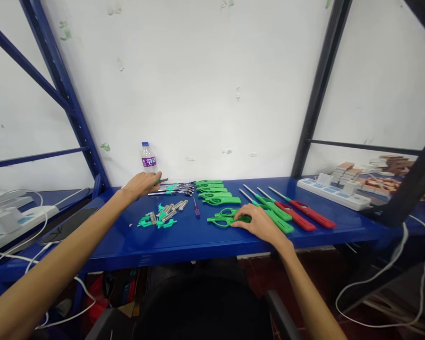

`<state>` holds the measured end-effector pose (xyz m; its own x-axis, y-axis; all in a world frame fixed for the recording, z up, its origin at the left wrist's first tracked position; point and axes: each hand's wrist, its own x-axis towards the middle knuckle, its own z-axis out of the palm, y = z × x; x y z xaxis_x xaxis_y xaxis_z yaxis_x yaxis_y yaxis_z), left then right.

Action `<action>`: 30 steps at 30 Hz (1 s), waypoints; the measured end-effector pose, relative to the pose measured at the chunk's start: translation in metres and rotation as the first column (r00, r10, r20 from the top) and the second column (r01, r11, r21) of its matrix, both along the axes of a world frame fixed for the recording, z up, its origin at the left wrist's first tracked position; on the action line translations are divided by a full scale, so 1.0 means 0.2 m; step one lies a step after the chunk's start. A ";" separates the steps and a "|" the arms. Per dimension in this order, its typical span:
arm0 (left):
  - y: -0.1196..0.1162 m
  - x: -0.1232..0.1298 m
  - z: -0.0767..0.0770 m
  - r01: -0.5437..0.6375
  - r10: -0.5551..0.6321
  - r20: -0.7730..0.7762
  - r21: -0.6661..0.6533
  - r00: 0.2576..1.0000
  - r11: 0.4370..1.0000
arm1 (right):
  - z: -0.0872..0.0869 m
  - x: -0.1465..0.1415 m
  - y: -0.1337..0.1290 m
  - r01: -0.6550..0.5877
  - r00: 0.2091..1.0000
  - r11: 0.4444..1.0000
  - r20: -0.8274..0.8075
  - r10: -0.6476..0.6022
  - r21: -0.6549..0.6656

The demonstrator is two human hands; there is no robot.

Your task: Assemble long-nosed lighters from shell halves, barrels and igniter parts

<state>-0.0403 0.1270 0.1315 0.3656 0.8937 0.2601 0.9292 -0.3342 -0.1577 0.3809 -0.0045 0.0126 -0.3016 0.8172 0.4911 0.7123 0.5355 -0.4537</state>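
My left hand (143,184) reaches to the back left, over the end of a pile of metal rods (173,190). Its fingers are closed around a small dark, thin part (162,181) that pokes out to the right. On the blue table (127,241), my right hand (250,219) has its fingers curled over a green handle shell (225,220). A second green shell (226,211) lies just behind it. Further back is a row of green casings (212,190). A small screwdriver (197,210) lies between the hands, beside clear capsules and teal pieces (161,217).
Green lighters (281,222) and red lighters (304,221) with long metal tubes lie right of my right hand. A bottle (148,159) stands at the wall. Power strips (333,193) with white cables sit at both sides, near the shelf posts. A dark flat object (69,225) lies left.
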 end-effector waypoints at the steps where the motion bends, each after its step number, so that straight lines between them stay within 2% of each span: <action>1: -0.02 -0.01 0.02 0.004 -0.004 0.015 0.008 1.000 1.000 | 0.00 0.00 0.00 -0.003 1.000 1.000 0.001 0.003 -0.004; 5: -0.11 -0.04 0.07 0.044 -0.048 0.095 0.044 0.994 0.998 | 0.01 -0.01 -0.01 -0.026 1.000 0.999 -0.007 0.026 -0.018; 9: -0.27 -0.03 0.05 0.129 -0.148 0.201 0.105 0.968 0.986 | 0.02 -0.01 -0.01 -0.040 0.999 0.998 -0.018 0.039 -0.045; 12: -0.46 0.01 -0.03 0.188 -0.227 0.298 0.153 0.927 0.970 | 0.03 -0.02 -0.02 -0.035 0.999 0.998 -0.017 0.034 -0.057; 17: -0.81 0.10 -0.23 0.256 -0.292 0.428 0.140 0.856 0.956 | 0.01 -0.10 -0.07 -0.057 0.998 0.995 -0.019 0.056 -0.081; 20: -0.94 0.14 -0.30 0.279 -0.301 0.479 0.118 0.824 0.953 | 0.01 -0.16 -0.11 -0.096 0.995 0.990 -0.017 0.094 -0.107; 24: -1.00 0.19 -0.36 0.285 -0.242 0.617 0.030 0.749 0.958 | 0.02 -0.22 -0.15 -0.167 0.986 0.978 -0.012 0.167 -0.128; 30: -0.96 0.23 -0.44 0.349 -0.217 0.663 -0.071 0.716 0.935 | -0.01 -0.28 -0.17 -0.209 0.978 0.973 -0.041 0.206 -0.098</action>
